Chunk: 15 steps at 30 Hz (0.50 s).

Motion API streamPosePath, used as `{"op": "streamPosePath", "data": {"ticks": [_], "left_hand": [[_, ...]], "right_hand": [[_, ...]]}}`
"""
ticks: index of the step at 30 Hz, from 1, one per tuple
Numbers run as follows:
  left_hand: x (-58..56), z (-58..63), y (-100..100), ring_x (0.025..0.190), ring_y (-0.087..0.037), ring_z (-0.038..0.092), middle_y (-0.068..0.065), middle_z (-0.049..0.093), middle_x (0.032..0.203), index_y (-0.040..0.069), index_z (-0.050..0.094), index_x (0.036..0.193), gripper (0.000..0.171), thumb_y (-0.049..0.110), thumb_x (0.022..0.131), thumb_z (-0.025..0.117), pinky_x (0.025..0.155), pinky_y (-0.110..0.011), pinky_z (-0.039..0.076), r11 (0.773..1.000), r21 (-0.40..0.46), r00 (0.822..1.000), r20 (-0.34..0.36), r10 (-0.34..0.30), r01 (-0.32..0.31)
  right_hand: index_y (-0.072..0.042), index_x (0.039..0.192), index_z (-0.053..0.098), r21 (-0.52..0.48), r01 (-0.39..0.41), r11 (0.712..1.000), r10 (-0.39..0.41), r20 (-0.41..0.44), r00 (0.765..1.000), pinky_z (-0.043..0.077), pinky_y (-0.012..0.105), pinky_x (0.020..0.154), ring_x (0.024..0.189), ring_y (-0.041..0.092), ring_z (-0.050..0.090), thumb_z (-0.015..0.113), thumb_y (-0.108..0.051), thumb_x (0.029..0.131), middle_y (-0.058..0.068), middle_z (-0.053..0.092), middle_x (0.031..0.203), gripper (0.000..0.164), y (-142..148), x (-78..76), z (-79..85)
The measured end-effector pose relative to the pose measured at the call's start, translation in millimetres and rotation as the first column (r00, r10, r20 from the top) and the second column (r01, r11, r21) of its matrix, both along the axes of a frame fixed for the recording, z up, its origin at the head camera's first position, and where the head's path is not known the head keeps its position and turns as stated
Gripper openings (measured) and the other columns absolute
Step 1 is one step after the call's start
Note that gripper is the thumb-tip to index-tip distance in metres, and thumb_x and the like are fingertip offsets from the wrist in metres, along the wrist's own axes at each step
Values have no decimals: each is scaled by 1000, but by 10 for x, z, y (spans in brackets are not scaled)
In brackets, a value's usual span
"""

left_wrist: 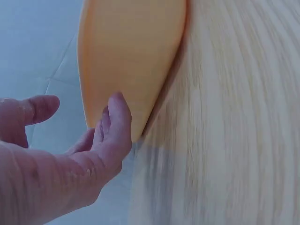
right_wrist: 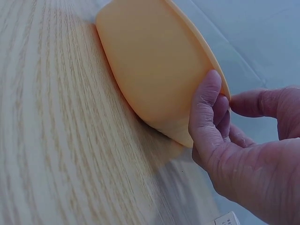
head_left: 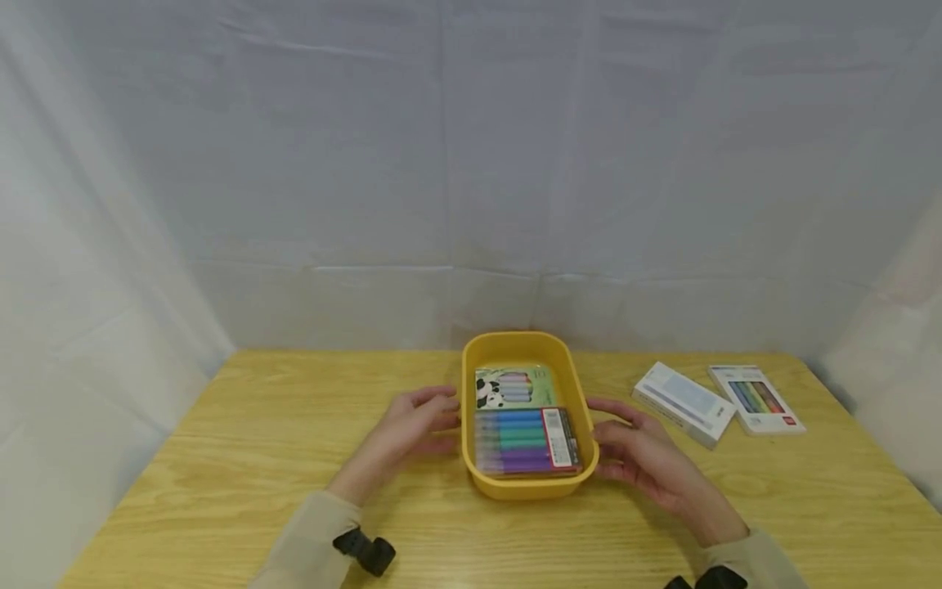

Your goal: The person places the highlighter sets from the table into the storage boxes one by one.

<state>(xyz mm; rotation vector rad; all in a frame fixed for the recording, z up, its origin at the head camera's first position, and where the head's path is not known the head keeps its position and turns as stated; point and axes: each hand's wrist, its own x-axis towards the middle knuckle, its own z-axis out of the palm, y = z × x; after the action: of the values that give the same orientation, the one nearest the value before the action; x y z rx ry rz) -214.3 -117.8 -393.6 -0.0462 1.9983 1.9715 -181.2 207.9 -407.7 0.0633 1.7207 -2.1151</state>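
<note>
Left hand (head_left: 415,427) lies beside the left wall of a yellow bin (head_left: 533,489), fingers loosely extended toward it, thumb well separated from them; grip wide, nothing held. In the left wrist view the fingertips overlap the bin's outer wall; contact cannot be confirmed. Right hand (head_left: 639,450) is at the opposite long side, fingers slightly bent along the outside of the wall, thumb tip at the rim; it appears to touch the bin without grasping it, its spread relaxed. Bin rests on the wood-grain table (head_left: 257,458), between the two hands, its far end near the back edge. Contents, two packs: toward the far end, a green panda pack (head_left: 543,384) with a panda and pale pens or markers printed on it; nearer, a clear pen pack (head_left: 515,442) showing blue, green and purple rows, with a white, red-edged label toward its right end. To the right of the bin and apart from it: a white box (head_left: 683,401), set obliquely, and just beside it a flat white pack (head_left: 758,401) with a panel of coloured strips and a red mark in one corner. Pale sleeves (head_left: 309,540) cover both forearms. Light sheeting (head_left: 331,164) hangs behind the table.
</note>
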Motion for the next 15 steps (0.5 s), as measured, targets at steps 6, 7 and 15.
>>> {"op": "streamPosePath", "data": {"ticks": [6,7,15], "left_hand": [[-7,-13,25,116,-28,66,-25,62,135,-1,47,146,51,21,101,54,81,-36,61,994,90,993,87,-77,69],[-8,-13,31,113,-27,66,-24,63,133,0,48,146,51,21,100,55,79,-34,61,994,90,993,94,-71,63],[3,-19,53,97,-19,65,-18,66,120,3,45,148,54,13,97,60,70,-29,58,996,79,993,111,-41,32]], "right_hand": [[-4,156,30,-8,-13,1000,13,-21,1000,62,30,77,90,16,72,58,-10,99,2,73,106,64,-1,8,-9],[-4,157,29,-8,-16,1000,16,-24,1000,62,30,77,90,16,72,58,-10,99,2,73,106,65,-1,9,-10],[-4,157,29,34,-4,999,6,-42,999,62,32,78,90,16,72,58,-10,100,1,72,102,64,-10,18,-6]]}}
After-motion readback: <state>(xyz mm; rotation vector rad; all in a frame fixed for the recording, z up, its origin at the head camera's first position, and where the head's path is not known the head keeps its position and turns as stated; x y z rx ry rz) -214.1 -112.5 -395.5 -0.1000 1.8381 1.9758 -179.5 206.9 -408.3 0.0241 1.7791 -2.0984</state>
